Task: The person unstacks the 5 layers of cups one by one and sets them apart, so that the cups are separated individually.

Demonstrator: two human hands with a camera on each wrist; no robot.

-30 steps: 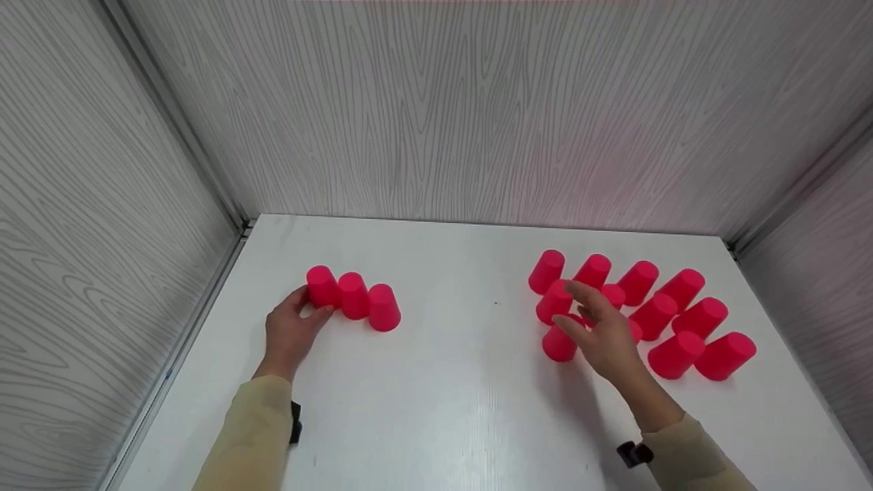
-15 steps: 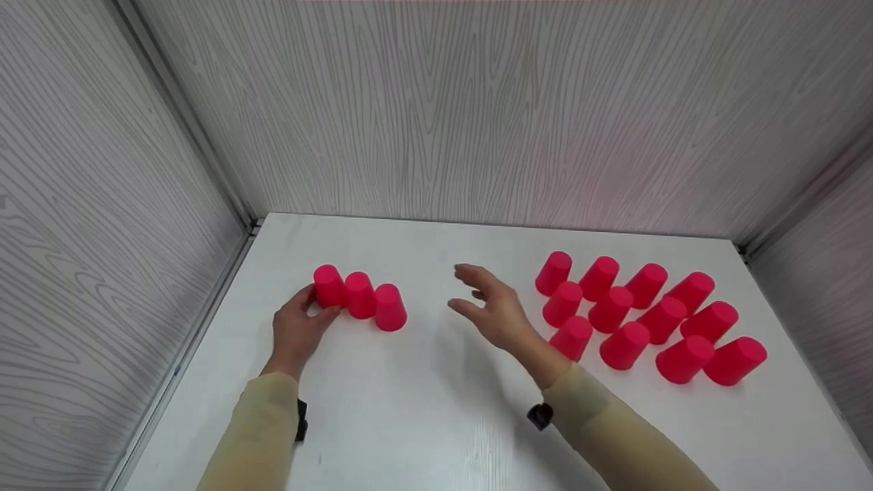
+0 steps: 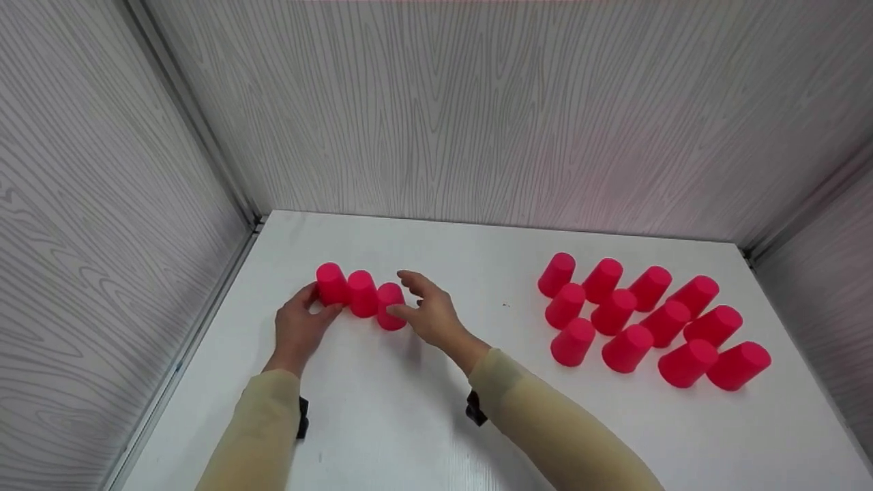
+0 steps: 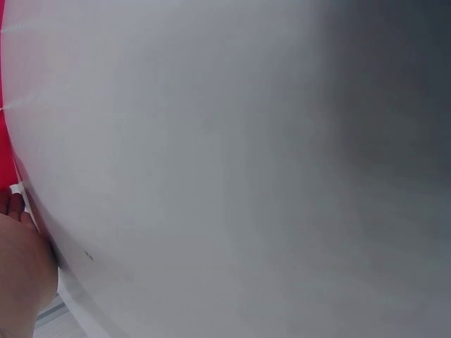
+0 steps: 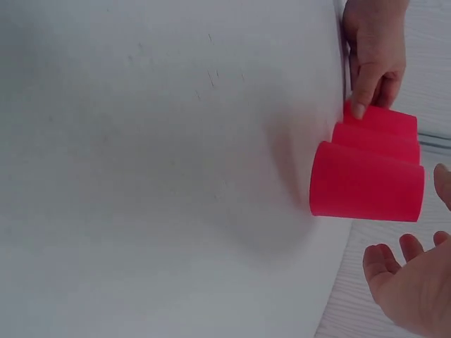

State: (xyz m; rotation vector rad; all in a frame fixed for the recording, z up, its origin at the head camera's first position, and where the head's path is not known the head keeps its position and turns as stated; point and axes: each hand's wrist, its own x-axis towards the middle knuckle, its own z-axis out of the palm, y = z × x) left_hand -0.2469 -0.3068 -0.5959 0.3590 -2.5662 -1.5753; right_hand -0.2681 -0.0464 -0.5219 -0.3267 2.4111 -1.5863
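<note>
Three pink-red plastic cups stand upside down in a touching, slanted row on the left of the table in the head view. My left hand [image 3: 300,331] grips the leftmost cup [image 3: 332,284] low down, thumb at the front and fingers round its left side. Beside the rightmost cup [image 3: 391,315] my right hand [image 3: 436,317] is held with fingers spread, its thumb passing in front of the cup. The right wrist view shows a gap between these fingers and the nearest cup [image 5: 366,183]. Between the two stands the middle cup [image 3: 362,294].
Several more upside-down pink-red cups [image 3: 614,312] stand in loose rows on the right of the white table [image 3: 382,423]. Wood-grain panels [image 3: 436,109] enclose the table at the back and both sides.
My right hand has swept left from the right-hand cups to the row of three. My left hand has stayed on the leftmost cup. The head view has shifted slightly.
</note>
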